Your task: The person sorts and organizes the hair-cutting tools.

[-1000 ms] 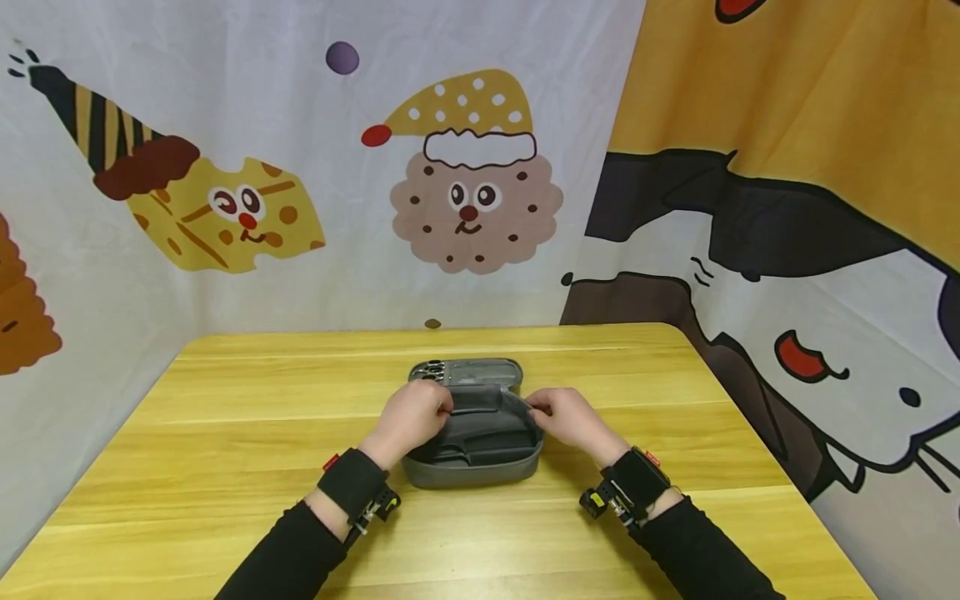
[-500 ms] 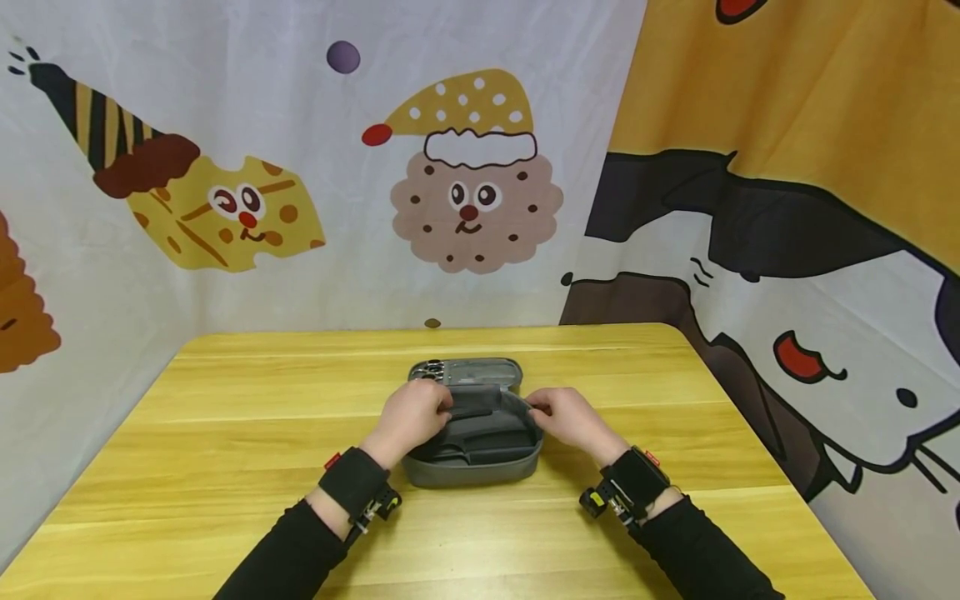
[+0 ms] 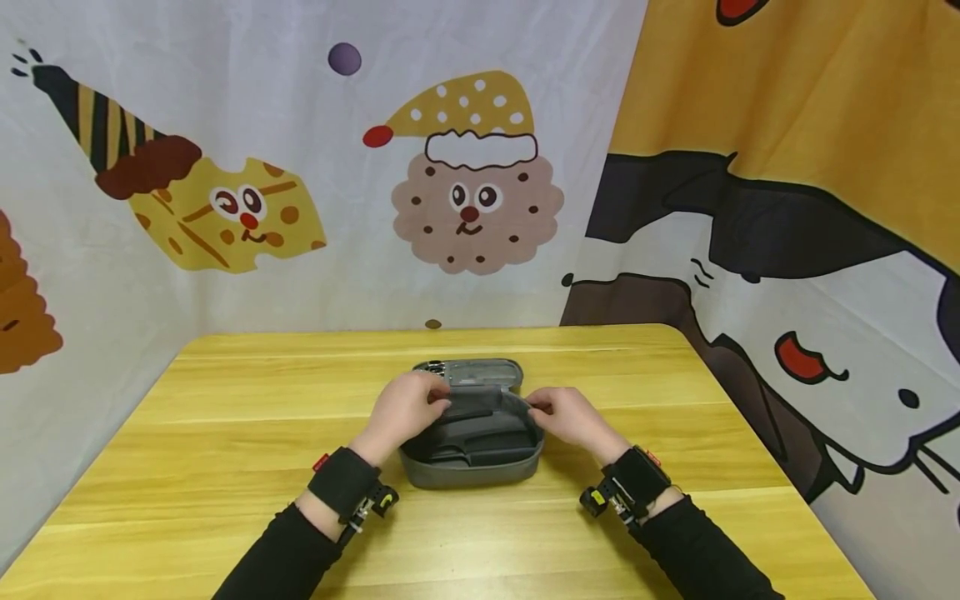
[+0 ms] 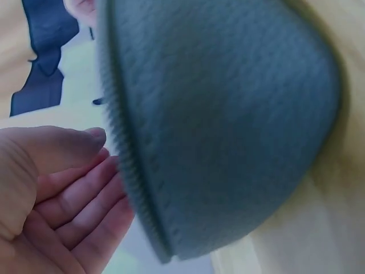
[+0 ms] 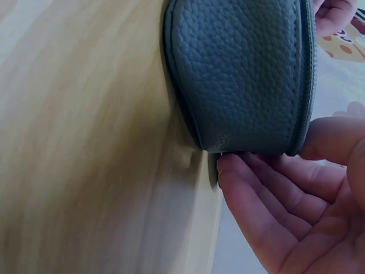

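Note:
A grey, pebbled-leather zip case (image 3: pixel 472 475) stands unzipped on the table, its dark inside facing up. Behind it the lid (image 3: pixel 483 372) lies folded back, with small shiny metal tools (image 3: pixel 435 367) at its left end. My left hand (image 3: pixel 405 408) is over the case's back left corner, thumb and fingers apart. In the left wrist view, its loosely bent fingers (image 4: pixel 91 211) reach behind the zipper edge (image 4: pixel 128 154). My right hand (image 3: pixel 573 417) grips the back right rim, thumb (image 5: pixel 331 137) at the zipper and fingertips against the back wall.
The wooden table (image 3: pixel 225 467) extends around the case on all sides. A white curtain (image 3: pixel 360 292) with cartoon prints hangs behind the table's far edge. Another printed curtain (image 3: pixel 825 333) hangs along the right side.
My left hand has shifted slightly left and up, its thumb and fingers parting at the case's rim. The right hand and the case have stayed nearly still.

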The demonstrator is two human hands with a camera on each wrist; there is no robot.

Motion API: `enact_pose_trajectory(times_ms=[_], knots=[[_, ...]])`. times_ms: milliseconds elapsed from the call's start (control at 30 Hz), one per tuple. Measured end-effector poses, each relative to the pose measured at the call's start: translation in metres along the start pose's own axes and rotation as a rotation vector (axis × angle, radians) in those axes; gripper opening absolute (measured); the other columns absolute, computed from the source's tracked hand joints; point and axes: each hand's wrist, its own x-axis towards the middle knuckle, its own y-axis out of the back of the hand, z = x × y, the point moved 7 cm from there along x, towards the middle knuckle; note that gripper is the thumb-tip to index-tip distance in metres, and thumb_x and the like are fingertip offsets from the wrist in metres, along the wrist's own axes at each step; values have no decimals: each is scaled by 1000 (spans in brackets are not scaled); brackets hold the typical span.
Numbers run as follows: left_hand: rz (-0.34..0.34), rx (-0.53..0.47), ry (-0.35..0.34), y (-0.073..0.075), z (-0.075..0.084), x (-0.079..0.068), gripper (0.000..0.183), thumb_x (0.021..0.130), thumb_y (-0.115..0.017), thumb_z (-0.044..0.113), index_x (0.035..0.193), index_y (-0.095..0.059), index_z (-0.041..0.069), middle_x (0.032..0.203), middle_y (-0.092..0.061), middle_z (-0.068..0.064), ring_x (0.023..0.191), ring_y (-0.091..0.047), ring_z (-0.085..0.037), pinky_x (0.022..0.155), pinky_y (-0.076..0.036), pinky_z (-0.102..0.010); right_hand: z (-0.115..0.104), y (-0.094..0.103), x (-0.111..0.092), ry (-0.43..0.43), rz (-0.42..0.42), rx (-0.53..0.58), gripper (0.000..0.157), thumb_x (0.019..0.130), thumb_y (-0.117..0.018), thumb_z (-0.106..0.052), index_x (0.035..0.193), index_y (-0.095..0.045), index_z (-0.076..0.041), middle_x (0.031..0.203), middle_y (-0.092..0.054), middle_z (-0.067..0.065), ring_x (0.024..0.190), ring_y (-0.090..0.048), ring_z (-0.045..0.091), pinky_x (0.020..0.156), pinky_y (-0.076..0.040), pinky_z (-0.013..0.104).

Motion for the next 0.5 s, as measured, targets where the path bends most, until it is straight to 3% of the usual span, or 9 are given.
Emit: enact_pose_trajectory(times_ms=[267, 500], knots=[[58, -75, 78, 18, -20, 2, 17, 87, -76, 9, 103, -74, 3, 91, -71, -7, 81, -66, -23, 73, -55, -39, 4, 7, 6, 10, 39, 32, 27, 96, -65, -15, 115, -70, 3, 99, -71, 8, 88, -67, 22, 78, -55, 38], [49, -84, 149, 26, -35, 4, 24, 89, -74, 10, 110, -70, -1, 96, -70, -12, 88, -66, -27, 78, -54, -41, 10, 11, 14, -43, 44, 74, 31, 98, -64, -17, 120, -67, 4, 101, -70, 9, 91, -66, 24, 79, -55, 38]])
